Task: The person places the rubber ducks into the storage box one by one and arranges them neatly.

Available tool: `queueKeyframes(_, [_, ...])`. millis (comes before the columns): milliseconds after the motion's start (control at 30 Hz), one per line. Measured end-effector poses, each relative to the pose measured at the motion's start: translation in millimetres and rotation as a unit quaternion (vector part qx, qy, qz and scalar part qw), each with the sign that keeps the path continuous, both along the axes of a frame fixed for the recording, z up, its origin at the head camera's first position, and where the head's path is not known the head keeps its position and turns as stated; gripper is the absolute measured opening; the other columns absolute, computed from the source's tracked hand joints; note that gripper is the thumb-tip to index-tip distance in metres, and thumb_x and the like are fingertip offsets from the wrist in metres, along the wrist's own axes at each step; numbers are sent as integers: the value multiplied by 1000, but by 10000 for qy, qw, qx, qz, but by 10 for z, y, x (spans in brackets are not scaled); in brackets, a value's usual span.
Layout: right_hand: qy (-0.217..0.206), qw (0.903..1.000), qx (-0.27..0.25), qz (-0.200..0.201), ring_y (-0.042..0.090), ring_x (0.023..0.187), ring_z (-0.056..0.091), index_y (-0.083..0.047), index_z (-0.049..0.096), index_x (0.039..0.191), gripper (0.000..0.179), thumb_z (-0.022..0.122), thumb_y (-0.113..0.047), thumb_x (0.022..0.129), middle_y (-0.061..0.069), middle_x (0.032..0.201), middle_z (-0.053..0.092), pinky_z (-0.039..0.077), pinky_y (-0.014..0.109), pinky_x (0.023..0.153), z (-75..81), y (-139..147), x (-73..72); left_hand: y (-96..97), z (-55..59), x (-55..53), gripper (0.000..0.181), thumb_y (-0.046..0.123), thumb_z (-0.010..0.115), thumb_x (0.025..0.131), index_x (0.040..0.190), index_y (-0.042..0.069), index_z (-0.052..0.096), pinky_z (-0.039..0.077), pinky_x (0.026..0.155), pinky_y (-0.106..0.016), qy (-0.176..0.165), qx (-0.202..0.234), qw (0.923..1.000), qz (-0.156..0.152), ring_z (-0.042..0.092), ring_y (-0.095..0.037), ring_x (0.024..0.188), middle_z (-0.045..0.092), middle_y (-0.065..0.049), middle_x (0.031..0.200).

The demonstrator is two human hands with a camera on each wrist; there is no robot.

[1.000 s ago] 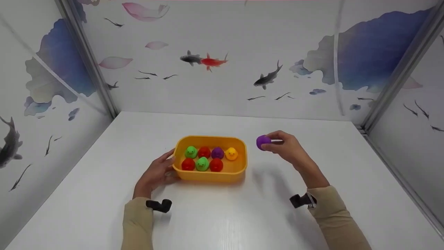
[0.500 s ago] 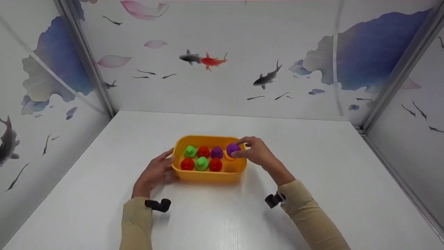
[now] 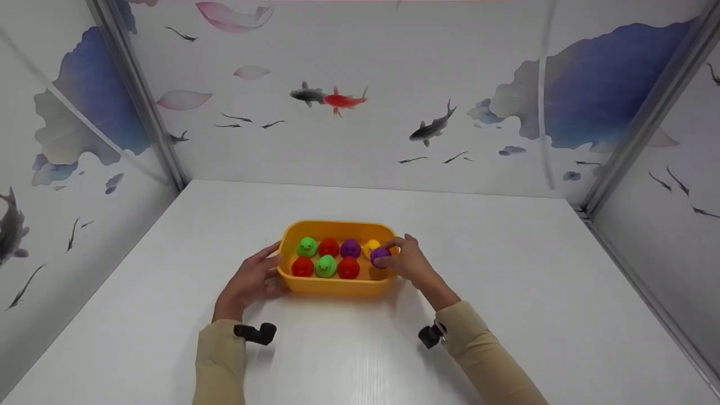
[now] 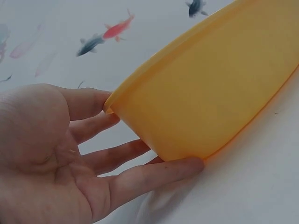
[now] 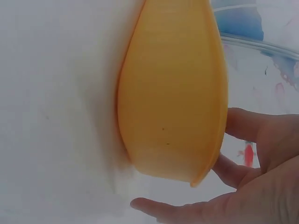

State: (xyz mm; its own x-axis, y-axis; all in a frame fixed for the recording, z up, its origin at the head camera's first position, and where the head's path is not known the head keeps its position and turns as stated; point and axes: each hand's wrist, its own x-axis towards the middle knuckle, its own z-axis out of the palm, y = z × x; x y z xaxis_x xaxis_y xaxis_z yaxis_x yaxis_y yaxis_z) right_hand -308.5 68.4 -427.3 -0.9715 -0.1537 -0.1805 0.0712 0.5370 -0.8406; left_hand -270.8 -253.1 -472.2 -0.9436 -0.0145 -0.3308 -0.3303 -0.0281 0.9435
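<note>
A yellow plastic tub (image 3: 337,287) stands on the white table, holding several small toy ducks. My left hand (image 3: 247,281) rests against its left end, with fairly straight fingers touching the rim and outer wall, as the left wrist view shows. Inside the tub's right end, my right hand (image 3: 413,261) pinches a purple toy duck (image 3: 380,257) in front of the yellow duck (image 3: 371,247). In the right wrist view the tub wall hides that purple duck and some fingertips.
Also in the tub are green ducks (image 3: 325,266), red ones (image 3: 349,268) and another purple duck (image 3: 350,248). Painted panels (image 3: 360,146) enclose the white tabletop (image 3: 332,354) at the back and both sides.
My right hand has carried the purple duck leftward from outside the tub, over the yellow duck, then lower and nearer the front. My left hand has stayed at the tub's left end.
</note>
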Motion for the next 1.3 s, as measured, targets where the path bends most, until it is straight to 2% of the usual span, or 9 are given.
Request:
queueKeyframes(67, [-117, 9999, -22, -91, 48, 149, 26, -3, 66, 117, 30, 74, -14, 90, 25, 166, 14, 35, 53, 120, -32, 0, -9, 10, -4, -10, 54, 33, 50, 105, 157, 31, 34, 56, 98, -47, -11, 45, 10000, 3, 47, -38, 138, 36, -16, 159])
queueKeyframes(133, [-236, 9997, -51, -99, 43, 144, 37, -3, 66, 116, 30, 75, -14, 89, 23, 160, 29, 39, 50, 119, -61, -6, -16, 12, -6, -14, 54, 32, 51, 105, 157, 30, 35, 56, 98, -47, -17, 44, 10000, 20, 48, -38, 137, 37, -16, 159])
queueKeyframes(233, [-357, 9993, -24, -76, 34, 128, 51, -5, 65, 116, 30, 76, -14, 89, 18, 144, 49, 47, 44, 114, -96, -23, -30, 14, -3, -25, 53, 31, 51, 105, 156, 30, 36, 57, 97, -47, -36, -28, 10000, 86, 48, -37, 136, 38, -15, 158])
queueKeyframes(300, [-380, 9992, 28, -77, 30, 121, 54, -6, 65, 117, 31, 76, -14, 89, 15, 134, 57, 49, 42, 111, -112, -32, -43, 24, 2, -36, 53, 31, 52, 105, 156, 30, 37, 57, 97, -45, -15, -118, 9999, 114, 49, -36, 135, 39, -14, 157])
queueKeyframes(367, [-416, 9990, 98, -97, 29, 119, 54, -7, 64, 118, 32, 75, -14, 89, 14, 131, 59, 48, 41, 112, -122, -34, -49, 46, 4, -44, 54, 32, 52, 104, 156, 30, 37, 57, 97, -45, 6, -200, 9997, 111, 50, -36, 134, 40, -13, 157])
queueKeyframes(733, [-484, 9984, 172, -220, 27, 116, 58, -8, 72, 118, 35, 80, -16, 85, 11, 127, 63, 54, 36, 105, -143, -125, -79, 14, 18, 3, 53, 35, 49, 105, 157, 31, 35, 56, 100, -42, 33, -511, 9987, 39, 52, -33, 132, 40, -12, 157])
queueKeyframes(1033, [-407, 9984, 355, -179, 27, 119, 57, -8, 72, 122, 39, 80, -15, 85, 13, 129, 64, 52, 37, 107, -112, -156, -71, -6, 4, 16, 53, 32, 48, 106, 157, 28, 33, 55, 101, -47, 223, -300, 9993, -47, 51, -35, 133, 39, -16, 158])
queueKeyframes(1167, [-387, 9980, 490, -59, 29, 125, 54, -10, 69, 128, 44, 80, -17, 85, 13, 136, 61, 51, 38, 109, -80, -118, -89, 2, 31, 22, 54, 33, 48, 106, 158, 27, 33, 56, 100, -45, 214, -578, 9980, -143, 54, -34, 129, 42, -15, 156])
queueKeyframes(1300, [-170, 9964, 772, 317, 35, 139, 46, -14, 63, 137, 53, 78, -25, 87, 15, 151, 51, 44, 46, 115, 57, 20, -147, -25, 173, 25, 60, 37, 47, 106, 161, 23, 25, 57, 98, -44, 201, -1276, 9905, -478, 53, -36, 132, 38, -17, 159])
